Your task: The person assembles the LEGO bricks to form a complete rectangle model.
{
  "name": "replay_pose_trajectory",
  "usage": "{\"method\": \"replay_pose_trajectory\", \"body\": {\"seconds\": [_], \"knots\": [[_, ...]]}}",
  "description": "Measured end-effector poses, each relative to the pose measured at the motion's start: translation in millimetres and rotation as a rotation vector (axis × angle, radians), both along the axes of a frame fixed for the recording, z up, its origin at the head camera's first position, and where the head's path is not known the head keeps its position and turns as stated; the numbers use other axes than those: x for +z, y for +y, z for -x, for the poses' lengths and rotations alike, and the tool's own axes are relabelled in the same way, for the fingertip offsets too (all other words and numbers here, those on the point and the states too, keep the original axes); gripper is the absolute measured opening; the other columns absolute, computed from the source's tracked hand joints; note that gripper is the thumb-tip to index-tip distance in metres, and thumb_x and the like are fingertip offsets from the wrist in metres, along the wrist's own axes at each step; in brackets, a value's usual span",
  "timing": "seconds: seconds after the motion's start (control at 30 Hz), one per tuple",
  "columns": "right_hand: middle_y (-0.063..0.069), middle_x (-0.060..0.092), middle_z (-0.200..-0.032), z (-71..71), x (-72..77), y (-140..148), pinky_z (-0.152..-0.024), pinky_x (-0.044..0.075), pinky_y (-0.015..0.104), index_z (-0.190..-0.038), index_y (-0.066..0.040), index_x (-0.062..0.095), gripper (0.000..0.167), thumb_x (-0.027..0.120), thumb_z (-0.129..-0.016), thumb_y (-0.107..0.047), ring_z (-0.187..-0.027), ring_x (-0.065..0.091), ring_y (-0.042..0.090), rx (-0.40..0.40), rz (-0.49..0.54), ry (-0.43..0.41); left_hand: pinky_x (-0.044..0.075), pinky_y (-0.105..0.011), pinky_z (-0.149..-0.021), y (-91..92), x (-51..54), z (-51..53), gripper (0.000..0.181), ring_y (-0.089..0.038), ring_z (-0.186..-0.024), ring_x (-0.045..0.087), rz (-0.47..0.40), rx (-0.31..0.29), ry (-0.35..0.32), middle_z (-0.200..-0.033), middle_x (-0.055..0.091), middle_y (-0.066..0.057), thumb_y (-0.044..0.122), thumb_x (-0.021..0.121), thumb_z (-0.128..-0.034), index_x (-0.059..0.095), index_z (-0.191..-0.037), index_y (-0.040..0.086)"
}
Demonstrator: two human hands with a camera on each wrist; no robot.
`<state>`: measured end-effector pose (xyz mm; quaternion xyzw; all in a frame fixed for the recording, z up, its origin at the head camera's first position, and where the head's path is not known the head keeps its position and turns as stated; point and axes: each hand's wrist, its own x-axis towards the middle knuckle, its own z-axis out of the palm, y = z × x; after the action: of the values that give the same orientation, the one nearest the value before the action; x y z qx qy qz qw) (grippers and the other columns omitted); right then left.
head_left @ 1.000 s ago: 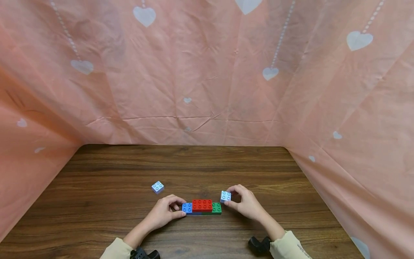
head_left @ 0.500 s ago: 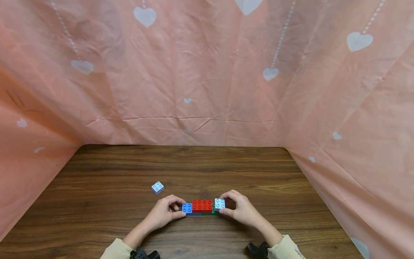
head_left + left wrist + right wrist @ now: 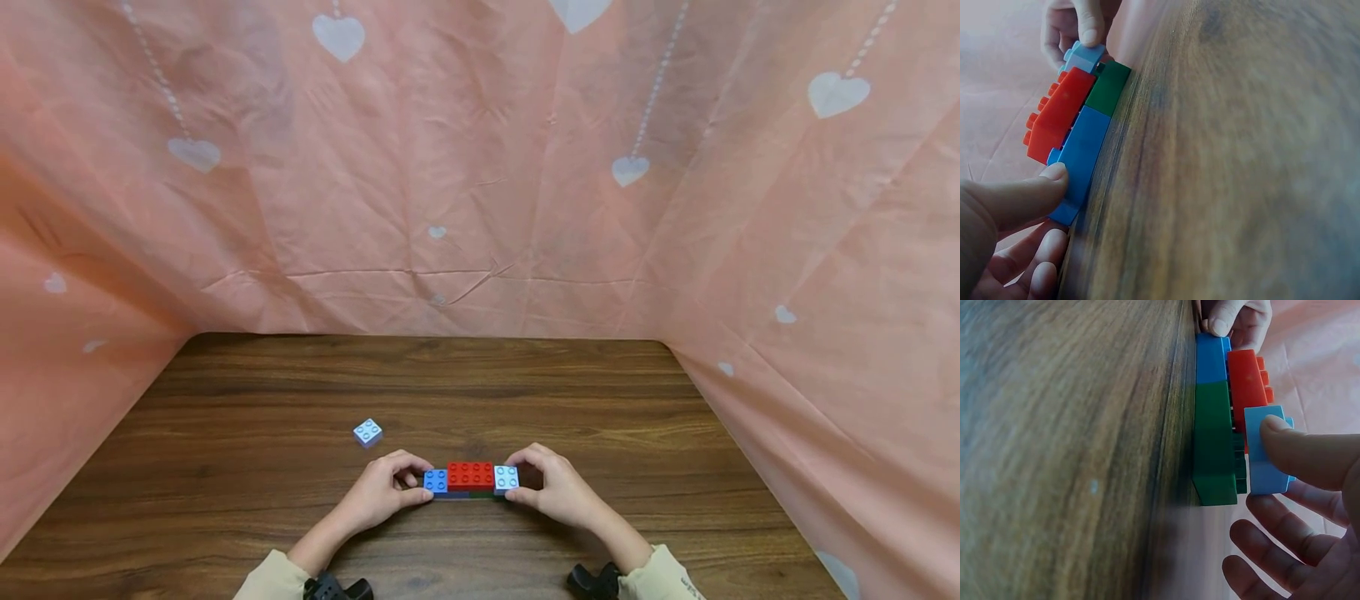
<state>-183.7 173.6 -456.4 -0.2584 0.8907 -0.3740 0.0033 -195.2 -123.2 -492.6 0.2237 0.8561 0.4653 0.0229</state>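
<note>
A blue brick (image 3: 1085,159) and a green brick (image 3: 1215,447) lie end to end on the table, and a red brick (image 3: 470,476) sits on top across their joint. My left hand (image 3: 381,493) pinches the blue brick's outer end between thumb and fingers. At the other end, my right hand (image 3: 553,490) pinches a small light blue brick (image 3: 1266,450) over the green brick, close beside the red one. Green studs show in a narrow gap under the light blue brick in the right wrist view. Part of the green brick is hidden from above.
Another small light blue brick (image 3: 367,432) lies on the wooden table (image 3: 420,375), behind and left of the row. A pink curtain (image 3: 480,167) with white hearts hangs around the table's back and sides.
My right hand has carried the light blue brick left and toward me, from beside the row to above the green brick's end. My left hand has kept its grip on the blue brick.
</note>
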Motion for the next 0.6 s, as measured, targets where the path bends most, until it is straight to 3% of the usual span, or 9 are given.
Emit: {"method": "replay_pose_trajectory", "body": {"seconds": [0.33, 0.6], "knots": [[-0.009, 0.056, -0.097, 0.1, -1.0, -0.3, -0.081, 0.045, 0.040, -0.103, -0.016, 0.063, 0.030, 0.077, -0.076, -0.022, -0.094, 0.055, 0.020, 0.009, -0.002, -0.007, 0.045, -0.024, -0.059, -0.6, 1.4, -1.7, 0.028, -0.009, -0.072, 0.051, -0.002, -0.002, -0.031, -0.084, 0.056, 0.004, 0.023, 0.077, -0.0766, 0.068, -0.102, 0.015], [-0.008, 0.058, -0.098, 1.2, -2.6, -0.5, -0.075, 0.045, 0.033, -0.103, -0.015, 0.063, 0.030, 0.077, -0.077, -0.022, -0.089, 0.054, 0.017, 0.001, -0.009, 0.011, 0.044, -0.024, -0.060, 0.1, 1.9, -1.5, 0.027, -0.010, -0.072, 0.051, -0.005, 0.000, -0.033, -0.085, 0.056, 0.004, 0.023, 0.077, -0.0768, 0.068, -0.101, 0.015]]}}
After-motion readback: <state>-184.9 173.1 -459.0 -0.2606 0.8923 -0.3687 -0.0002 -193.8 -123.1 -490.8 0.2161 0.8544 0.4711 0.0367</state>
